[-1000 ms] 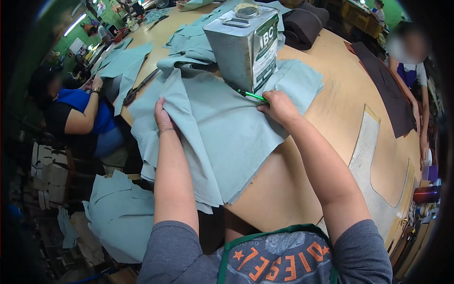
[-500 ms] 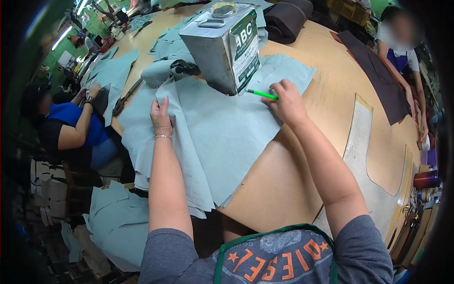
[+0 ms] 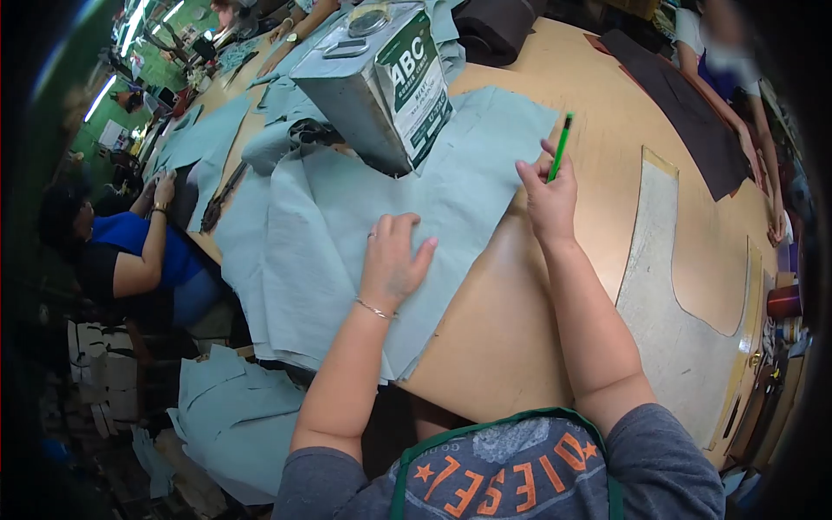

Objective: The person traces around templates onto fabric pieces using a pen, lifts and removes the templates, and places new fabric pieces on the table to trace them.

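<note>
Light blue-green fabric [image 3: 468,165] lies in layers over the table's near left part. My left hand [image 3: 394,260] rests on it with its fingers stretched out, holding nothing. Just past the table's near edge, at the fabric's right side, my right hand [image 3: 552,186] is raised and closed around a green pencil [image 3: 562,147], which points upward. A large metal can [image 3: 381,95] labelled ABC stands on the cloth beyond my left hand.
A pale pattern piece [image 3: 650,234] lies on the table [image 3: 494,321] to the right. Dark brown material [image 3: 685,113] is at the far right, near a person. Scissors [image 3: 224,195] lie at left, beside a seated person in blue. More cut fabric [image 3: 234,416] is piled below left.
My left hand has let go of the fabric fold and moved right onto the flat cloth. My right hand has moved right, and the pencil has swung from pointing left to pointing up.
</note>
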Motion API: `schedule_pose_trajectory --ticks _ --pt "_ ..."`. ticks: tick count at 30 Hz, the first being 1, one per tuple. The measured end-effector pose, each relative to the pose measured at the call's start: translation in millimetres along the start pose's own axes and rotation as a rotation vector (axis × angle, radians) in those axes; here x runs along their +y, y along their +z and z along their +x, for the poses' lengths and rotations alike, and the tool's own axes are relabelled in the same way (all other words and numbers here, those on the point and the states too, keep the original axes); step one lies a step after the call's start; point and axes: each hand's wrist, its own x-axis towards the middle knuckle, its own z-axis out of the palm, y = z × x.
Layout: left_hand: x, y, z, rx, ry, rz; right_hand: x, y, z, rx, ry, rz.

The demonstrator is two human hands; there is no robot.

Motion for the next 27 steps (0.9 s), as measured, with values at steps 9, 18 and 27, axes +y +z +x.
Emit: schedule_pose_trajectory --ticks 9,18,27 --pt "-34.5 -2.1 -2.6 -0.1 -0.396 -0.592 19.7 11.5 9.4 0.239 -0.268 -0.592" --pt "-34.0 6.4 -4.3 -0.038 -0.519 -0.655 -14.0 43.9 3.9 -0.117 -0.142 0.199" --pt "-77.4 2.0 -8.7 0.187 -0.761 -1.661 -80.3 69.2 -151.0 -1.232 -1.059 -0.089"
